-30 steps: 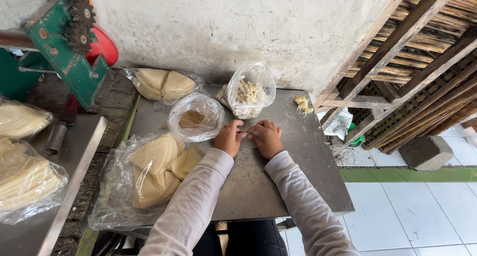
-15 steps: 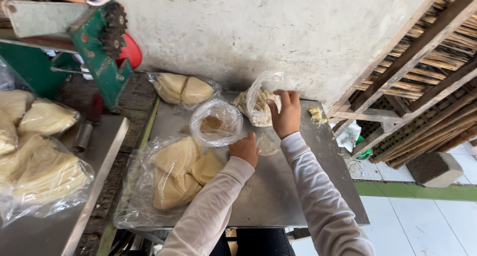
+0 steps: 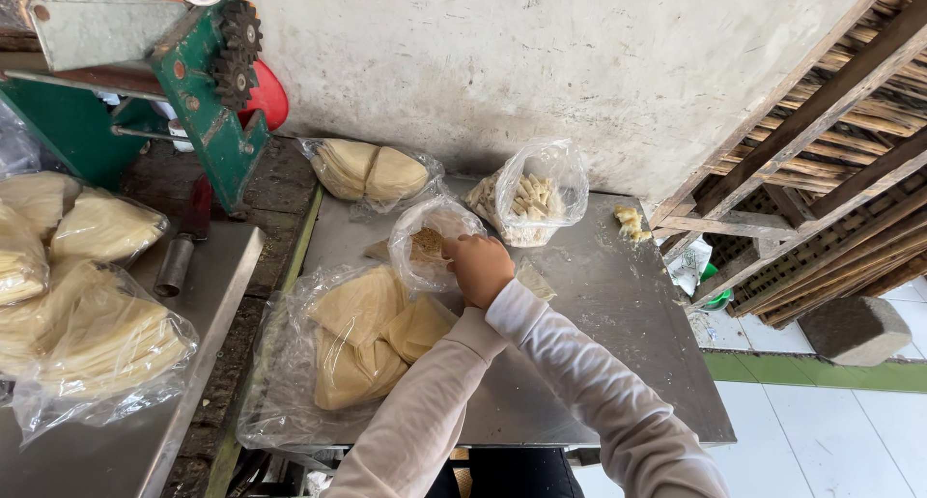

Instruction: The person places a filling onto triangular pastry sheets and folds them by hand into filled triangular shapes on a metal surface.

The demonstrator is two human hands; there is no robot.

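My right hand (image 3: 480,266) reaches across the steel table (image 3: 618,353) to the mouth of a small clear bag of brown crumbs (image 3: 425,242), fingers curled down; whatever they hold is hidden. My left arm comes up from the lower left, and its hand is covered by my right wrist. Just behind stands an open clear bag of short pale dough sticks (image 3: 531,203). To the left of my arms lies a large clear bag of folded yellow dough sheets (image 3: 362,339). A flat pale piece (image 3: 534,281) lies on the table beside my right hand.
Another bag of yellow sheets (image 3: 372,172) lies at the back by the wall. Loose pale bits (image 3: 630,223) sit at the table's far right corner. A green geared machine (image 3: 208,102) and more filled bags (image 3: 87,305) stand to the left. Wooden racks (image 3: 821,170) lean at the right.
My right hand left the bag of dough sticks and came back left to the small crumb bag, over my left hand. The view shifted slightly.
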